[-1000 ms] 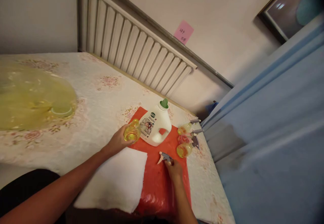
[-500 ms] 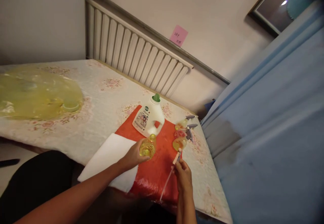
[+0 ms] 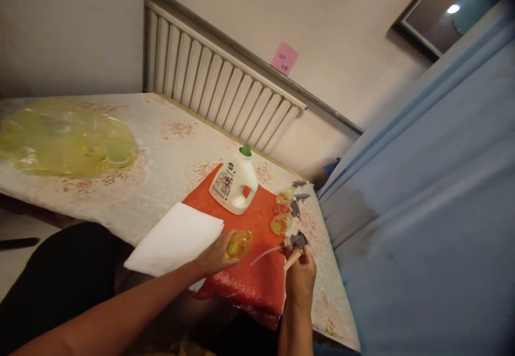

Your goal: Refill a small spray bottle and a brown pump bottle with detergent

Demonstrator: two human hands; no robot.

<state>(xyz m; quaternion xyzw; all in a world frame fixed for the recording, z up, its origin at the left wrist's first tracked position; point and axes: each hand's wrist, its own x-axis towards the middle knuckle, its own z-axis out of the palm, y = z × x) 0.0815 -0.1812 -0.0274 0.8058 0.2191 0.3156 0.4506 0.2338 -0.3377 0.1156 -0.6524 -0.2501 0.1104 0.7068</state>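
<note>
My left hand (image 3: 215, 257) grips a small clear bottle of yellow liquid (image 3: 238, 243), tilted over the red mat (image 3: 257, 281). My right hand (image 3: 301, 275) holds a grey spray trigger head (image 3: 296, 241) with its thin dip tube (image 3: 263, 255) pointing left toward the bottle's mouth. A white detergent jug with a green cap (image 3: 234, 182) stands at the back of the mat. Three small spray bottles (image 3: 286, 211) with grey triggers stand to the right of the jug.
A folded white cloth (image 3: 173, 238) lies left of the mat on the floral tablecloth (image 3: 169, 157). A yellow plastic bag (image 3: 64, 141) lies at far left. A radiator (image 3: 217, 88) runs behind the table, a blue curtain (image 3: 422, 211) hangs right.
My left hand carried the small bottle from beside the jug toward me and tilted it. My right hand lifted the trigger head off the mat, its tube now aimed at the bottle.
</note>
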